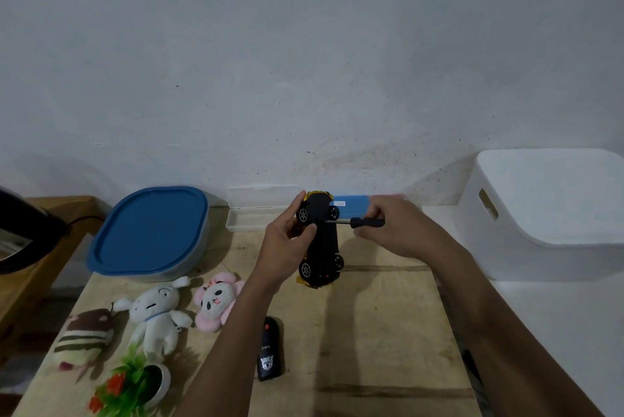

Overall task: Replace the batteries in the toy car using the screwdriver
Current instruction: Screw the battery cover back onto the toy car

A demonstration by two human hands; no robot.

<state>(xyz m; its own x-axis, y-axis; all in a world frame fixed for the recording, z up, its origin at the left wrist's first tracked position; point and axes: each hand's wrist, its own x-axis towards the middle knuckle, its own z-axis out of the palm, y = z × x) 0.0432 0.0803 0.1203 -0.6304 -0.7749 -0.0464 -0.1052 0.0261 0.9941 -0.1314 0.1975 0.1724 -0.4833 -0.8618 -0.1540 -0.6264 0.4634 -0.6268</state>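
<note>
A yellow toy car stands on its end on the wooden table, its black underside facing me. My left hand grips the car's upper left side, thumb on the underside. A black-handled screwdriver lies horizontal in my right hand, its metal tip touching the underside near the upper wheels. No batteries are visible.
A black remote control lies near the table's front. Several plush toys and a small potted plant fill the left side. A blue-lidded container, a clear plastic case, a blue box and a white bin stand behind and right.
</note>
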